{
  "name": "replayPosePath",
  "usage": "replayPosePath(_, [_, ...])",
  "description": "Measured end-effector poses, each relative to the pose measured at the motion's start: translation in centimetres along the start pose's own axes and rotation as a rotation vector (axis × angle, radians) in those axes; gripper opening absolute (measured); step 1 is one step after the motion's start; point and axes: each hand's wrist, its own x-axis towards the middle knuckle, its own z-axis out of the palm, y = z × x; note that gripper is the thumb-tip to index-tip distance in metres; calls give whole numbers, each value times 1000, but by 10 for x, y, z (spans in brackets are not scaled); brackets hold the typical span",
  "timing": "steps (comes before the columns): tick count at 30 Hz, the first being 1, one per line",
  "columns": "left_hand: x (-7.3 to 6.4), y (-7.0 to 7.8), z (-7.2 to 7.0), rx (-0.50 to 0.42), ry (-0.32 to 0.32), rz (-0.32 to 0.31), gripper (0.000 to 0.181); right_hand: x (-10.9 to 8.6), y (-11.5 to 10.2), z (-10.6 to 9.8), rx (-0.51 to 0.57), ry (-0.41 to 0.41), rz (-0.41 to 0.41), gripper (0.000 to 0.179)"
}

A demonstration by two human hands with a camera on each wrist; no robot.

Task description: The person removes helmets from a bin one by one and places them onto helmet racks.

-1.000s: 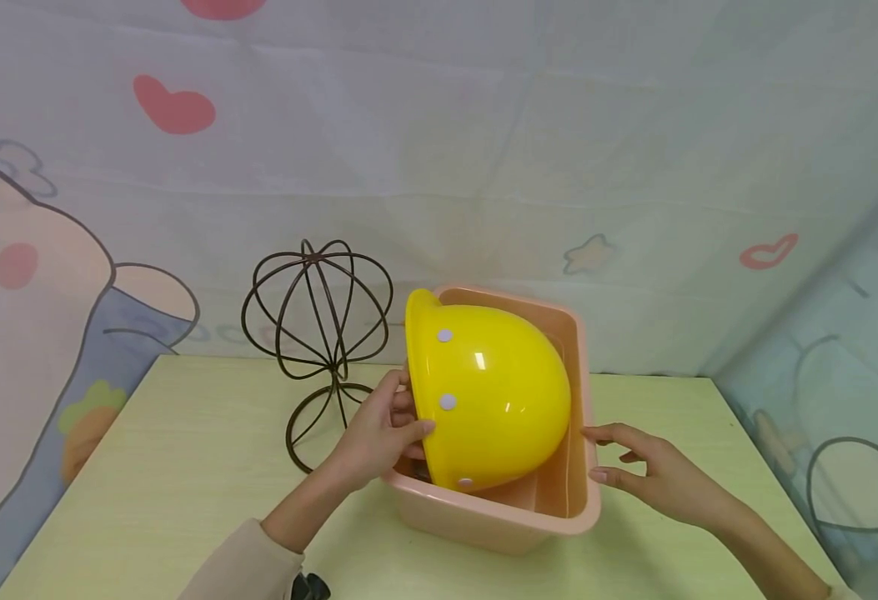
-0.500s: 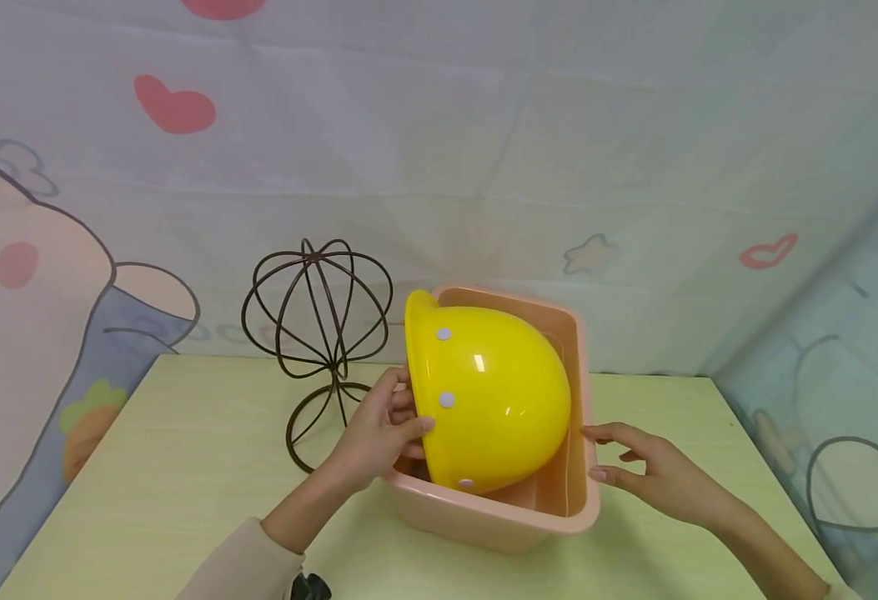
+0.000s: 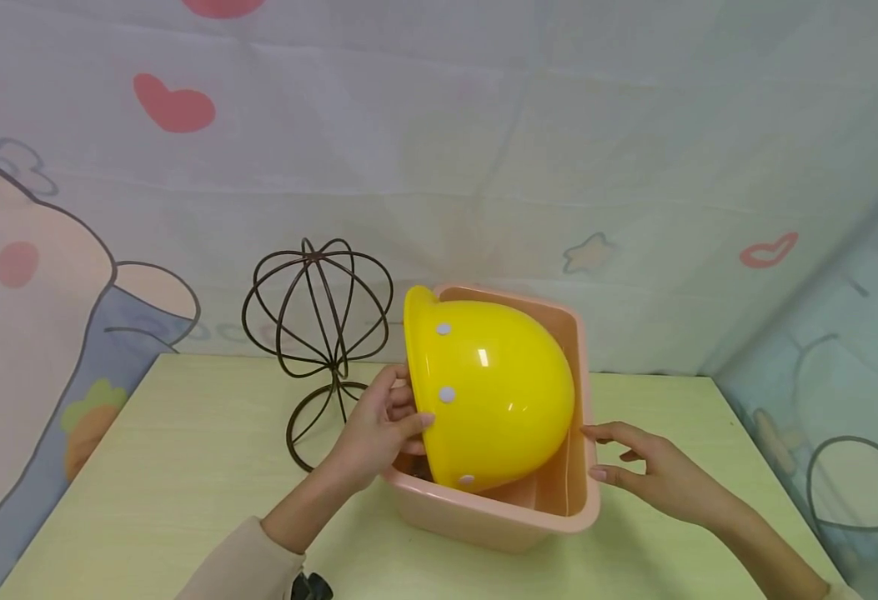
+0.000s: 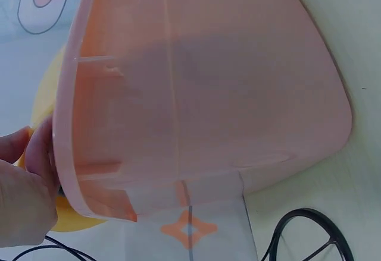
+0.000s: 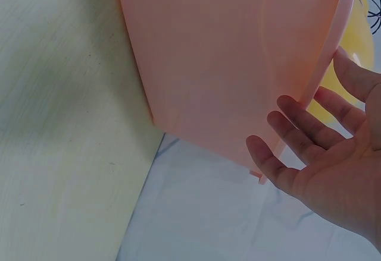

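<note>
A glossy yellow hard hat (image 3: pixel 499 392) with pale round dots lies on its side in a pink plastic bin (image 3: pixel 484 512), its brim facing left. My left hand (image 3: pixel 382 429) pinches that brim, thumb on the outer face and the other fingers inside the hat. In the left wrist view the left hand (image 4: pixel 27 195) appears beside the bin's rim, with the hat mostly hidden behind the bin (image 4: pixel 208 88). My right hand (image 3: pixel 664 475) touches the bin's right rim with thumb and index fingertips. The right wrist view shows the right hand's other fingers (image 5: pixel 262 154) loosely extended alongside the bin wall.
Left of the bin, a dark wire stand (image 3: pixel 333 367) with a globe-shaped top stands on the pale wooden table (image 3: pixel 183 467), close to my left hand. A printed cloth (image 3: pixel 484 167) hangs behind the table. Something dark shows inside the bin under the brim.
The hard hat has risen very slightly in my left hand, which has shifted up a little with it. My right hand and the bin have stayed in place.
</note>
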Motion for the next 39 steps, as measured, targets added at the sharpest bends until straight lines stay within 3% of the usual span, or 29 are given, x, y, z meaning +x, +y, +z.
replayPosePath(25, [-9,43,-12,-113,-39,187,45,1,3,0,-10,3,-26,40])
replayPosePath(39, [-14,63,-28,-188,36,235,36,1,2,0,1,-8,-14,40])
